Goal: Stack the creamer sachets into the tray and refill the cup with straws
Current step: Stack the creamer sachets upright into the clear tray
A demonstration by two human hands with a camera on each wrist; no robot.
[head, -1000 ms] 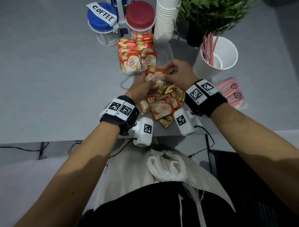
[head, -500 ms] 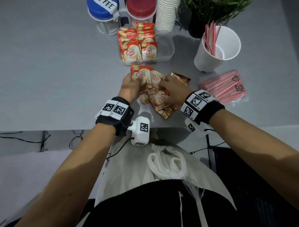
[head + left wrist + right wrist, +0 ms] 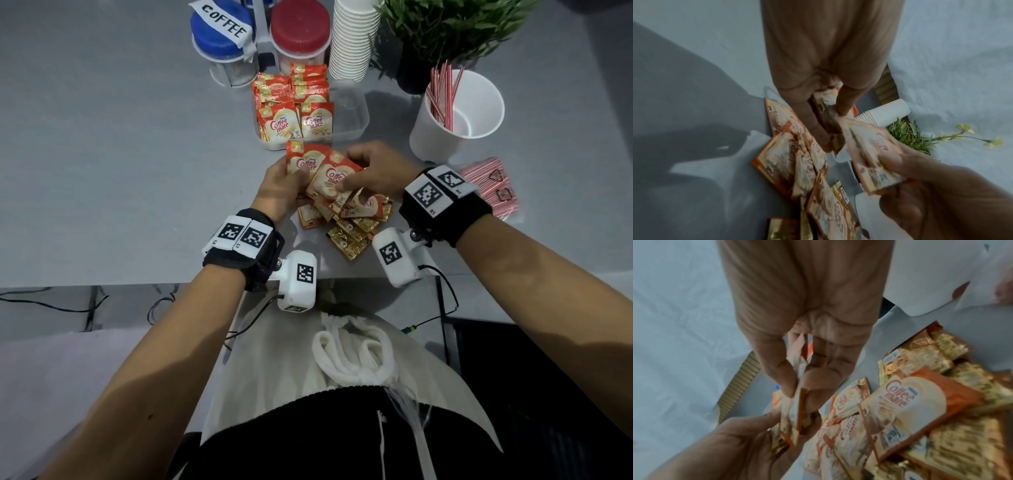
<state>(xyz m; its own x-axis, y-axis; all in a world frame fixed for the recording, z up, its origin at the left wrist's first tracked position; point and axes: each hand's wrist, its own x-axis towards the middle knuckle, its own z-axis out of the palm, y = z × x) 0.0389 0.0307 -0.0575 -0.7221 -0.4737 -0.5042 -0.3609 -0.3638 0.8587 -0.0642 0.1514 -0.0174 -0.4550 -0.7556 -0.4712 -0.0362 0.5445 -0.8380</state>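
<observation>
Red and cream creamer sachets lie in a loose pile (image 3: pixel 346 214) on the grey table in front of me. My left hand (image 3: pixel 291 178) grips a sachet (image 3: pixel 303 161) upright just above the pile. My right hand (image 3: pixel 346 180) pinches a second sachet (image 3: pixel 334 178) between thumb and fingers, overlapping the first. In the right wrist view that pinched sachet (image 3: pixel 797 395) is seen edge-on. The clear tray (image 3: pixel 352 113) behind holds several upright sachets (image 3: pixel 294 113) in its left part. A white cup (image 3: pixel 442 137) with a few red-striped straws (image 3: pixel 443 92) stands at the right.
A bag of red-striped straws (image 3: pixel 493 185) lies right of my right wrist. Behind the tray stand a blue-lidded coffee jar (image 3: pixel 222 44), a red-lidded jar (image 3: pixel 301 34), a stack of paper cups (image 3: pixel 352 37) and a green plant (image 3: pixel 445 31). The table's left side is bare grey.
My right hand went down to the pile and has come up pinching a sachet, which it now holds against the one in my left hand. The left hand kept its grip.
</observation>
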